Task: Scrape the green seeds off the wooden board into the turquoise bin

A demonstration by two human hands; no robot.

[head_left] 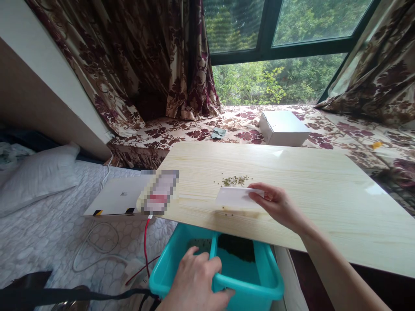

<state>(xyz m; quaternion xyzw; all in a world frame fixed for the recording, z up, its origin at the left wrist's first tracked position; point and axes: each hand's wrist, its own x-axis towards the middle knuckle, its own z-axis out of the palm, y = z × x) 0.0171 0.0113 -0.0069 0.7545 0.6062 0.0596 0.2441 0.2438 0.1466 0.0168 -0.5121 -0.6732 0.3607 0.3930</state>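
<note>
In my right hand (274,201) is a thin white card (238,196), pinched between thumb and fingers at its right end. The card stands low over the wooden tabletop (317,181), just on the near side of a scatter of small greenish-brown grains (235,180). A few loose grains lie nearer the table's front edge. Below that edge, my left hand (197,278) grips the teal two-part bin (269,291) at its middle divider. Dark grains (238,247) cover part of the right compartment; a thinner sprinkling shows in the left one, partly behind my fingers.
A blurred-out phone-like object (160,192) with a red cable (145,242) lies at the table's left end. Beside it, a white box (118,196) rests on the bed (48,242). Another white box (285,127) and a grey-green cloth (218,133) are on the window ledge.
</note>
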